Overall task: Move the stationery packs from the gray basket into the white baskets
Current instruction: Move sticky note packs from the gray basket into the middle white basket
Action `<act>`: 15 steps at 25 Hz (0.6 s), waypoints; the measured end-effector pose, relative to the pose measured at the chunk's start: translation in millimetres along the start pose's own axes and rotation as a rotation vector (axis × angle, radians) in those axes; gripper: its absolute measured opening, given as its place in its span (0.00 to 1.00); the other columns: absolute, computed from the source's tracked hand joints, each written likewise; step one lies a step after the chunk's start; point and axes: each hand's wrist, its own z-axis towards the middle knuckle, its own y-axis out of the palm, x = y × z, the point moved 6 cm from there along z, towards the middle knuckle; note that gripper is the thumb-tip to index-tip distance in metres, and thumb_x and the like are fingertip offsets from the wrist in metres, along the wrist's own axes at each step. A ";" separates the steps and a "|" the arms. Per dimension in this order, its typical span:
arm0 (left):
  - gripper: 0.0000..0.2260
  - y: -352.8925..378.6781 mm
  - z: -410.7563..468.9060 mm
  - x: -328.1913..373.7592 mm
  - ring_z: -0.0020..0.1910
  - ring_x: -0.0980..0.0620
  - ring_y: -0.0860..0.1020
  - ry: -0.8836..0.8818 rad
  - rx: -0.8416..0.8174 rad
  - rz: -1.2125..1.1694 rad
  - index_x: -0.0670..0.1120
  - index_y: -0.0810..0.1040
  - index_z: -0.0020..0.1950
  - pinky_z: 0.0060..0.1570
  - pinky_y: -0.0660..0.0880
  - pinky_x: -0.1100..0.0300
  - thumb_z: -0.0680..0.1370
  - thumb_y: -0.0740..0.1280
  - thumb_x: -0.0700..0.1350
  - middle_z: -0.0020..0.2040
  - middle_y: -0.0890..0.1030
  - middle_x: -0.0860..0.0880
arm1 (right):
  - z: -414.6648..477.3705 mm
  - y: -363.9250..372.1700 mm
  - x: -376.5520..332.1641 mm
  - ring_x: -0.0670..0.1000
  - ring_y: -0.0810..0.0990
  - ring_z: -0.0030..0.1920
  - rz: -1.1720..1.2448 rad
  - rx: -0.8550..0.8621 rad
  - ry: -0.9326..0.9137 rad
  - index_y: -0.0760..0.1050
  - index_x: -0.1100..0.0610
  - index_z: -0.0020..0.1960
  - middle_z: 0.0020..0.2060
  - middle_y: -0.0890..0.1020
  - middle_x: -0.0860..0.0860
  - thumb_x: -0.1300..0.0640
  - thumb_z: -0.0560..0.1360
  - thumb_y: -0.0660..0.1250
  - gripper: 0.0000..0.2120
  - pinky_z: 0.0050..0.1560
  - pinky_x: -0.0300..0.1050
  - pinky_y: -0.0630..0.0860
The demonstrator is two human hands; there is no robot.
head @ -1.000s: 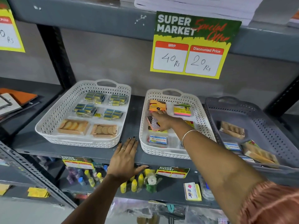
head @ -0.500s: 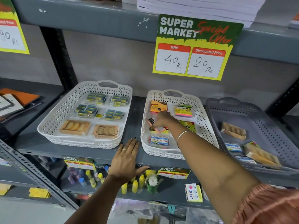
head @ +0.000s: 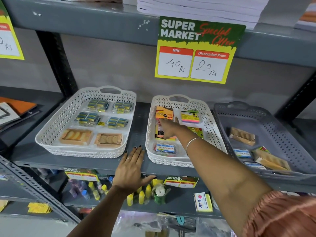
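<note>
My right hand (head: 169,129) reaches into the middle white basket (head: 207,115). Its fingers are spread flat over a red-and-yellow pack (head: 158,132), with the fingertips touching an orange pack (head: 164,112) behind it. That basket also holds a pink-and-yellow pack (head: 190,116), a green pack (head: 196,131) and a clear box with a blue label (head: 165,148). The gray basket (head: 273,130) on the right holds a brown pack (head: 242,135), blue-labelled boxes (head: 242,153) and a yellow-brown pack (head: 271,160). My left hand (head: 131,168) lies flat and open on the shelf edge.
The left white basket (head: 56,124) holds several blue-and-yellow packs and two orange packs. A price sign (head: 196,48) hangs from the shelf above. The lower shelf carries small bottles (head: 142,195), tape and a notepad (head: 202,201). Dark uprights flank the bay.
My right hand has moved toward the back of the middle white basket. The red-and-yellow pack it gripped now lies flat under open fingers. My left hand has stayed put.
</note>
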 end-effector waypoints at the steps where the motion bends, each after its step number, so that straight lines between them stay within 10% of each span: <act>1: 0.44 0.1 0.1 -0.1 0.63 0.42 0.73 0.000 0.001 0.000 0.38 0.71 0.66 0.60 0.68 0.42 0.71 0.45 0.73 0.64 0.75 0.40 | -2.3 -0.4 -0.7 0.59 0.54 0.78 0.012 -0.005 -0.005 0.49 0.56 0.78 0.77 0.58 0.55 0.62 0.71 0.71 0.43 0.76 0.61 0.43; 6: 0.45 -0.4 -0.1 0.5 0.64 0.43 0.72 0.005 0.002 0.008 0.38 0.70 0.66 0.62 0.67 0.43 0.71 0.44 0.74 0.65 0.74 0.40 | -22.1 -30.2 19.2 0.61 0.63 0.74 0.223 0.144 0.051 0.51 0.58 0.77 0.74 0.63 0.60 0.58 0.73 0.69 0.40 0.74 0.58 0.61; 11: 0.46 -0.3 -1.0 0.6 0.68 0.44 0.67 0.012 0.006 0.016 0.39 0.66 0.70 0.66 0.63 0.45 0.70 0.42 0.74 0.68 0.71 0.41 | -80.9 -74.5 132.0 0.62 0.76 0.63 0.232 0.516 0.496 0.72 0.64 0.64 0.63 0.77 0.63 0.67 0.77 0.58 0.17 0.60 0.54 0.74; 15: 0.47 0.4 -0.7 0.5 0.68 0.44 0.67 0.008 0.003 0.024 0.39 0.66 0.70 0.66 0.62 0.45 0.69 0.40 0.75 0.69 0.70 0.41 | -123.8 -13.6 212.1 0.59 0.78 0.58 0.057 -0.088 0.665 0.73 0.66 0.66 0.64 0.76 0.62 0.60 0.73 0.67 0.22 0.54 0.46 0.73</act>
